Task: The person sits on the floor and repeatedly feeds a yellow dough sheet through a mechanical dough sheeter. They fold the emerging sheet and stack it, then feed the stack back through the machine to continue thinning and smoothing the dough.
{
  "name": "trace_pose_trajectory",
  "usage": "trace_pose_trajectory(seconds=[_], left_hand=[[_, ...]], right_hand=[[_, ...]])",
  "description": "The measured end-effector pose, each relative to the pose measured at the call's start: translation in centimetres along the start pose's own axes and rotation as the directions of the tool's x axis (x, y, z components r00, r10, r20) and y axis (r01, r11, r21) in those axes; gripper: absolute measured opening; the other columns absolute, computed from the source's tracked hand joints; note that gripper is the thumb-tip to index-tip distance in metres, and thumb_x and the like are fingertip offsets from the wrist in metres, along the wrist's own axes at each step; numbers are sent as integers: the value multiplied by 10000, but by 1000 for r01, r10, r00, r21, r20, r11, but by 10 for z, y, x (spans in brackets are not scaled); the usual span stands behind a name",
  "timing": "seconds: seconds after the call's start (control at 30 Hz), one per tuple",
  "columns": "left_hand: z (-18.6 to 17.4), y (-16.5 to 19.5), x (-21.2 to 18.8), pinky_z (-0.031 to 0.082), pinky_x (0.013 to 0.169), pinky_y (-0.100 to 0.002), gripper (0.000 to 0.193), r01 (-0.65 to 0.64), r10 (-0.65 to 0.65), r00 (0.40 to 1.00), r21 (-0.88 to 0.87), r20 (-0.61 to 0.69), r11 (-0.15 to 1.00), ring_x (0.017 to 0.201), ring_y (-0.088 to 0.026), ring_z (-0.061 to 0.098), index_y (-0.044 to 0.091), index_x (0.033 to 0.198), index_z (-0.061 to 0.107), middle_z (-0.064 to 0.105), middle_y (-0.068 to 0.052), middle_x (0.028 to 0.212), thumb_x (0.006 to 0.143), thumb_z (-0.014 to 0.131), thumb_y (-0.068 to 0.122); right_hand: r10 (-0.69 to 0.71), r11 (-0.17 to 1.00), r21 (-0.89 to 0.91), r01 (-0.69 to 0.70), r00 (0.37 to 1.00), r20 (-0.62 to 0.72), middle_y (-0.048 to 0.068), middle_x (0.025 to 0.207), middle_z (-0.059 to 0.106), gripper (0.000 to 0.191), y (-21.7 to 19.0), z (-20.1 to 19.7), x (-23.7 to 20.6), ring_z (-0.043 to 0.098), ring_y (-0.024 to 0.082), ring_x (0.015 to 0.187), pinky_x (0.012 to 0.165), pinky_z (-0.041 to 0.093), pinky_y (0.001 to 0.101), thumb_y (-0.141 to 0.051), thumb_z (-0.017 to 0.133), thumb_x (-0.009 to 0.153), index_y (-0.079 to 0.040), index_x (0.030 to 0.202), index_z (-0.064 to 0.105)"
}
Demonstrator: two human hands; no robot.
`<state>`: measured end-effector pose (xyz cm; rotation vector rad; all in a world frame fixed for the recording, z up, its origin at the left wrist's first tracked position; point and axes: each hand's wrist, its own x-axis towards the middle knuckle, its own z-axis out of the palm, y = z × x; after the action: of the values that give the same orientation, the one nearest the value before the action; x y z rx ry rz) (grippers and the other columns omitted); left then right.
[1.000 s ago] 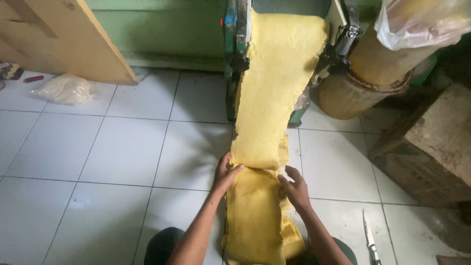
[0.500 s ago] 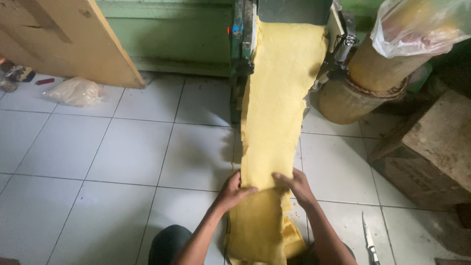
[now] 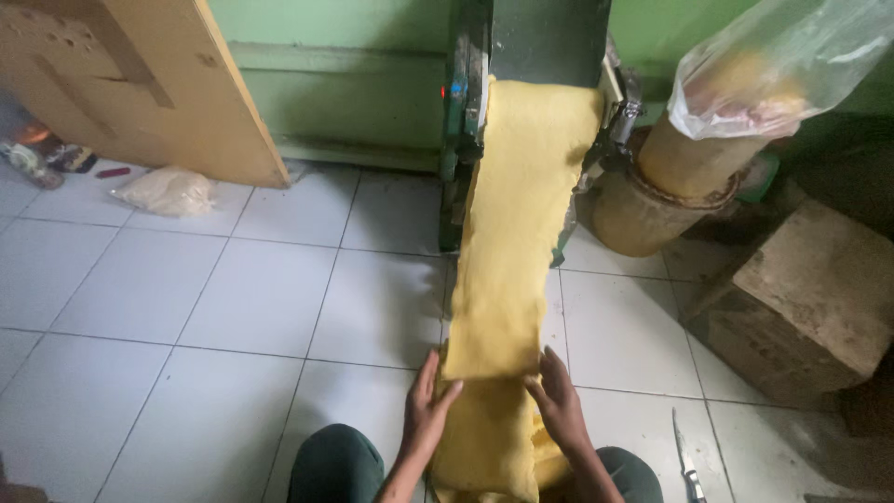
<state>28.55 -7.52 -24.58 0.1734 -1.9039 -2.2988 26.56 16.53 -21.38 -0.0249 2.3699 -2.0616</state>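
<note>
One yellow dough sheet [image 3: 521, 233] is seen hanging from one green machine [image 3: 535, 42] to the lap. One knife [image 3: 687, 461] lies on the tiles. The sheet's edges are touched by the left hand [image 3: 426, 410] and right hand [image 3: 559, 402], both flat and open, nothing gripped.

White tiled floor [image 3: 233, 298], green wall [image 3: 335, 56], wooden board [image 3: 130, 84]
</note>
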Motion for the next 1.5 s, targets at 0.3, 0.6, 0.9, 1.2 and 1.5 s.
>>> trace_pose_trajectory(seconds=[0.3, 0.6, 0.9, 1.2, 1.5], left_hand=[[-37, -41, -124, 433, 1123, -394, 521, 33, -239, 927, 571, 290, 820, 1353, -277, 561, 111, 1347, 648, 637, -151, 1379, 878, 795, 284], [-19, 7, -130, 537, 941, -390, 313, -54, -190, 941, 681, 278, 730, 1111, -303, 680, 100, 1152, 699, 715, -107, 1168, 872, 771, 219], [-13, -15, -137, 496, 956, -448, 686, -54, -52, 989, 667, 138, 743, 1156, -377, 592, 22, 1332, 516, 601, -206, 1244, 766, 863, 191], [-22, -20, -122, 478, 961, -445, 818, 664, -668, 744, 143, -27, 734, 1222, -236, 613, 105, 1483, 420, 665, -96, 1347, 792, 817, 292], [-26, -14, -118, 511, 728, -345, 666, 720, -721, 693, 38, 6, 693, 891, -183, 660, 72, 1388, 528, 710, -52, 1075, 839, 802, 330]], right_hand=[[-40, 845, -531, 62, 998, 53, 166, 1488, 566, 682, 47, 4, -101, 616, 319, 1292, 1018, 548, 394, -63, 738, 793, -117, 1439, 524], [-207, 781, -588, 213, 975, 79, 197, 1327, 609, 654, 29, 11, -109, 597, 411, 1199, 989, 521, 461, -204, 834, 741, -76, 1333, 586], [-215, 772, -605, 197, 976, 44, 201, 1403, 574, 653, 25, 8, -121, 546, 423, 1277, 1039, 471, 480, -214, 835, 764, -88, 1353, 582], [-148, 793, -589, 151, 987, 55, 170, 1438, 554, 658, 33, 4, -122, 523, 383, 1329, 1084, 441, 465, -219, 833, 785, -133, 1383, 574], [-157, 792, -592, 149, 987, 37, 182, 1416, 570, 663, 34, 9, -119, 558, 400, 1280, 1036, 493, 460, -216, 836, 766, -127, 1374, 584]])
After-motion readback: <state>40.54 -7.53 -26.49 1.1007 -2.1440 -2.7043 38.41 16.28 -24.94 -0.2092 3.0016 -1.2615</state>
